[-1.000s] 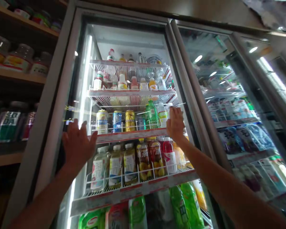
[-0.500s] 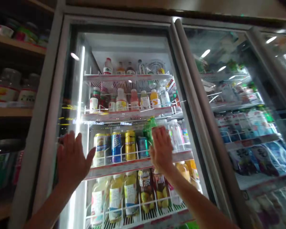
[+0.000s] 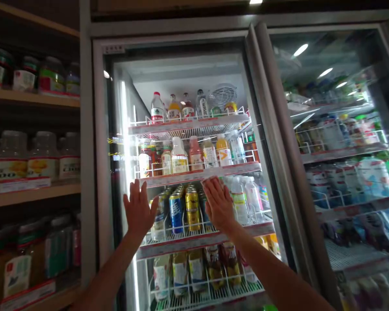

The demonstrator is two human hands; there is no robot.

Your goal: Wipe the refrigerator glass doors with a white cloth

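My left hand [image 3: 138,210] lies flat with spread fingers against the glass door [image 3: 168,60] of a lit drinks cooler, near its left side. My right hand [image 3: 218,202] is also flat and open on the same glass, a little to the right. Behind the glass, between my hands, stands a row of drink cans [image 3: 192,209] on a wire shelf [image 3: 188,239]. Bottles [image 3: 179,156] fill the shelf above, and more bottles [image 3: 196,270] stand on the shelf below. Neither hand holds anything.
A second glass-door cooler [image 3: 340,142] stands to the right, divided by a grey door frame [image 3: 272,129]. Wooden shelves [image 3: 35,192] with jars [image 3: 42,153] and bottles run along the left wall.
Both hands stayed flat on the glass while sliding closer together. My view has turned left and drawn level, showing more of the wooden shelves.
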